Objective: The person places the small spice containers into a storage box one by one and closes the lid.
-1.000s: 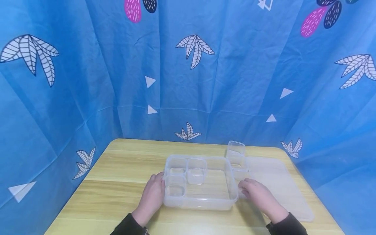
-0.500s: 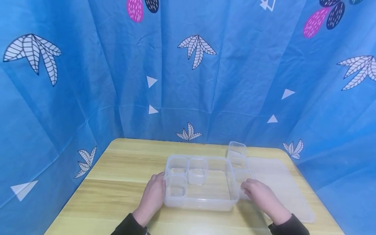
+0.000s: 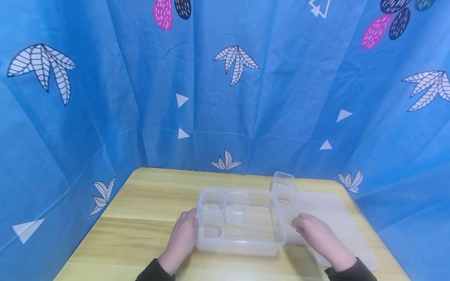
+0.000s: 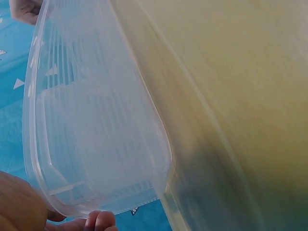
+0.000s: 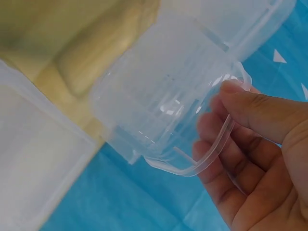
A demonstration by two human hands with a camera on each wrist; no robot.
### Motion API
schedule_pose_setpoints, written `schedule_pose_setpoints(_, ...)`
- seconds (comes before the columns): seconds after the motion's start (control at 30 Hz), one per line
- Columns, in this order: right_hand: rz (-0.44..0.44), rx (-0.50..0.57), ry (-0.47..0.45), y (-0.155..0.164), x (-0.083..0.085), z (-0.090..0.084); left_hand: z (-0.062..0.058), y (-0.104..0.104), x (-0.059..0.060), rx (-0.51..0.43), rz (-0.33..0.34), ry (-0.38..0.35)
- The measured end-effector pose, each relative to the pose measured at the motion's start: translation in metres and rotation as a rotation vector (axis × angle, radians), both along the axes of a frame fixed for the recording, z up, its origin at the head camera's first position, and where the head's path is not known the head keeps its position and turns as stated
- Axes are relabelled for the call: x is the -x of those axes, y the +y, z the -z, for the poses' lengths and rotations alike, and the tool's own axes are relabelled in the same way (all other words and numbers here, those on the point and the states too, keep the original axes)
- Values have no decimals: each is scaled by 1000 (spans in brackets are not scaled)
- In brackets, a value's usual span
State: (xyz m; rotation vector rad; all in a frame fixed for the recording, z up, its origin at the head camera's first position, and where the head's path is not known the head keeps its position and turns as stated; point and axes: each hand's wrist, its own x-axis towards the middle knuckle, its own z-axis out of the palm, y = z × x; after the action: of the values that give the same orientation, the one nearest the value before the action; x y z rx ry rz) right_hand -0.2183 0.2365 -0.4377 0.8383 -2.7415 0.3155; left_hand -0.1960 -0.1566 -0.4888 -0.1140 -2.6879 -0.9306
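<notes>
A large clear plastic box [image 3: 242, 248] stands on the table, with 3 small square cups [image 3: 211, 231] along its left part. My left hand [image 3: 183, 234] grips the box's left wall; in the left wrist view its fingertips [image 4: 103, 220] curl over the rim. Just outside the right wall, my right hand [image 3: 314, 234] pinches another small clear cup [image 5: 149, 96] by its rim, thumb on one side and fingers on the other. In the head view that cup is partly hidden behind the hand.
More small clear cups [image 3: 284, 191] stand in a row behind my right hand, near the box's back right corner. A flat translucent lid [image 3: 337, 218] lies on the table [image 3: 140, 218] to the right. A blue patterned curtain [image 3: 225, 105] encloses the back and sides.
My right hand has shifted slightly right, away from the box wall, with the small cup. The left hand stays on the large box. The head view has tilted a little.
</notes>
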Motion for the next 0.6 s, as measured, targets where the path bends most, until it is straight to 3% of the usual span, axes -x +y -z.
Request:
schedule_pose_setpoints(0.2,25,3,-3,-1,-3,-15,2,-2,-1,-1,-6,-1)
schedule_pose_setpoints(0.6,-2,-39,89,-8,-6,-33,-1,0,-3,-17,-3,-8)
